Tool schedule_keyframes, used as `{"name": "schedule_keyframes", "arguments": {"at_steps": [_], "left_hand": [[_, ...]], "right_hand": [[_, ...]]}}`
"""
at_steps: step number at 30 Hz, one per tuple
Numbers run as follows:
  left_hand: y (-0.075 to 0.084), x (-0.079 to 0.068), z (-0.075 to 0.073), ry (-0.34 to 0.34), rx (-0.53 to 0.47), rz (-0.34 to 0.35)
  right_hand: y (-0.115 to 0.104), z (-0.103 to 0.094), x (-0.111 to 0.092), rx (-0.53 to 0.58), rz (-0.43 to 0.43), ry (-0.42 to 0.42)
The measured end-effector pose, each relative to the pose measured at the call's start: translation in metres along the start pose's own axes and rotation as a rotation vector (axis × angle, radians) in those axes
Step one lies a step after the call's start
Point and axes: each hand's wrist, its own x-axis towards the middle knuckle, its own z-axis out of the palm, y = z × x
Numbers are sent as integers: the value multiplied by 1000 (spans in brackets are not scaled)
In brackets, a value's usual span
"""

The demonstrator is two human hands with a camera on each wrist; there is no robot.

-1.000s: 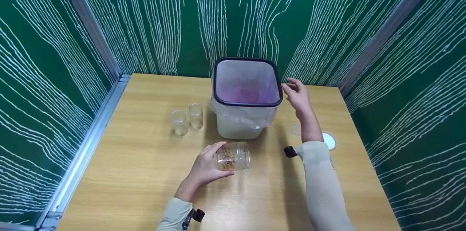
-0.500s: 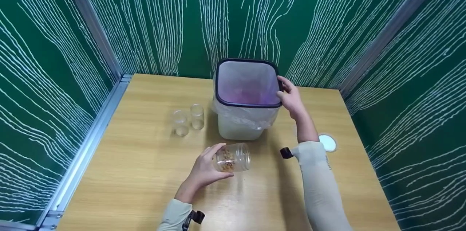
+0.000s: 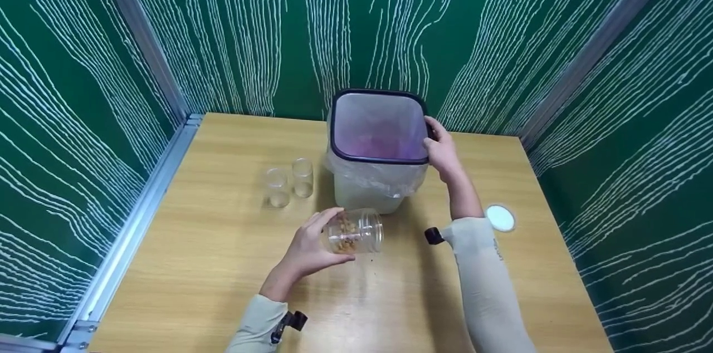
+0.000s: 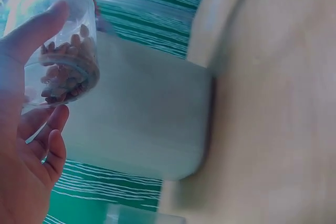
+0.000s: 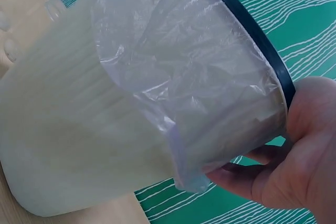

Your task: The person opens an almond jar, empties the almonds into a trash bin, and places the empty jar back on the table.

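Observation:
My left hand (image 3: 308, 246) grips a clear jar (image 3: 365, 230) tipped on its side, its uncovered mouth facing right. Small brown nut-like pieces (image 4: 68, 66) lie inside, towards its base. Just behind the jar stands a pale trash bin (image 3: 362, 197) with a dark rim and a clear liner bag (image 3: 379, 173) folded over its outside. My right hand (image 3: 444, 151) holds the bin's right rim, thumb near the edge and fingers curled below on the outer side. In the right wrist view, the liner (image 5: 157, 35) hangs loosely close to those fingers.
Left of the bin, two clear glass containers (image 3: 278, 189) stand close together on the wooden table (image 3: 223, 253). A white round disc (image 3: 500, 217), perhaps a lid, lies right of my right forearm. Green walls with white lines (image 3: 312, 24) enclose the table's back and sides.
My right hand has moved left from beside the bin and taken hold of its rim. My left hand has shifted the jar slightly up towards the bin within the last half second.

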Motion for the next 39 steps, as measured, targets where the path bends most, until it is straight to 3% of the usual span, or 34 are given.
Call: {"name": "schedule_keyframes", "arguments": {"at_steps": [6, 15, 27, 33, 39], "left_hand": [[9, 22, -26, -2, -11, 78], [23, 66, -80, -13, 57, 113], [48, 125, -137, -73, -40, 180], [50, 150, -158, -104, 80, 196], [47, 171, -167, -168, 190, 215]], "right_hand": [[-1, 2, 1, -1, -20, 0], [-4, 0, 1, 8, -11, 11], [-3, -1, 6, 20, -30, 36], [-3, 2, 7, 26, -29, 38], [3, 2, 3, 14, -2, 47]]}}
